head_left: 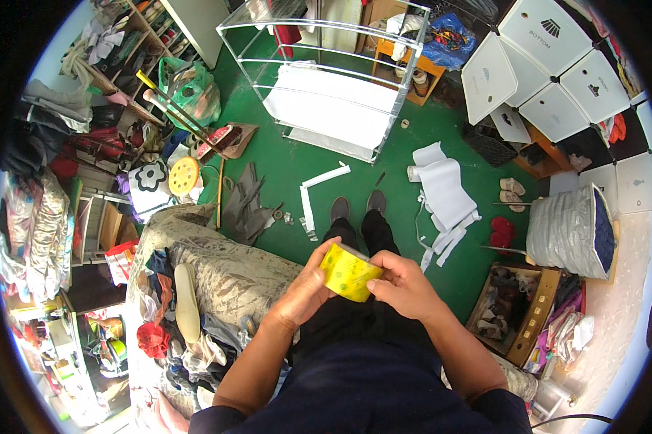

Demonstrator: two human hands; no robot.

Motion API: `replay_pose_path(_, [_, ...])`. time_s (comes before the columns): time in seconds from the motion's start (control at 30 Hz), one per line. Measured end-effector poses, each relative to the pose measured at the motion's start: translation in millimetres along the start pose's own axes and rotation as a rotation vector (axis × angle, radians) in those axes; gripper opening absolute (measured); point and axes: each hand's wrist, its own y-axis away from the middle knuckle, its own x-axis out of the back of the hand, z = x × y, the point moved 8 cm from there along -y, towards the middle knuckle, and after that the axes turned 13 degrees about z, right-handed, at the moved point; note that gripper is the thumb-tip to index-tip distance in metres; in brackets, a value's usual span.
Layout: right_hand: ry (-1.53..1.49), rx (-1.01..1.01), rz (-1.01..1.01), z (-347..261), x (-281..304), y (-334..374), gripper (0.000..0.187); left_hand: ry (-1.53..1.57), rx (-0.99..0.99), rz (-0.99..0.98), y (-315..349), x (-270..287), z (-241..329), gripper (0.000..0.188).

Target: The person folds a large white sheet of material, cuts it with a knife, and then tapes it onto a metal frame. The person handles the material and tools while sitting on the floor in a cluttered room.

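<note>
A wide roll of yellow tape (349, 275) with faint green marks is held in front of my body, above my legs. My left hand (306, 288) grips its left side, thumb across the face. On the other side, my right hand (404, 286) pinches the right edge between thumb and fingers. Beyond my feet stands a metal-tube rack (319, 88) with white sheeting (333, 108) across it. White sheet material (445, 189) lies on the green floor to the right, partly rolled, with torn strips beside it. Another bent white strip (308, 206) is left of my shoes.
A bed or couch with a patterned cover (217, 271) and piled clothes is at my left. Grey cloth (248, 206) lies on the floor. White cube cabinets (547, 32) line the right side, near a silver padded bag (568, 231) and an open wooden drawer (532, 318).
</note>
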Motion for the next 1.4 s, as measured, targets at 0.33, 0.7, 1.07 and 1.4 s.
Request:
replay_pose_path(0.33, [0.018,0.152,0.111,-16.8,6.7,0.8,0.019,-0.022,-0.112,0.041,4.0,-4.2,2.8,0.081])
replay_pose_path(0.7, [-0.194,0.134,0.028,-23.5,1.6,3.2,0.019,0.250,0.146,-0.035,10.7,-10.4,-25.8,0.097])
replay_pose_path(1.07, [0.203,0.293,0.122,-17.9,7.9,11.3,0.017,-0.254,-0.176,0.020,2.7,-0.6,1.7,0.078])
replay_pose_path(1.4, [0.047,0.298,0.091,-19.0,9.7,10.5,0.017,0.119,-0.053,-0.048,10.5,-16.0,-7.3,0.084])
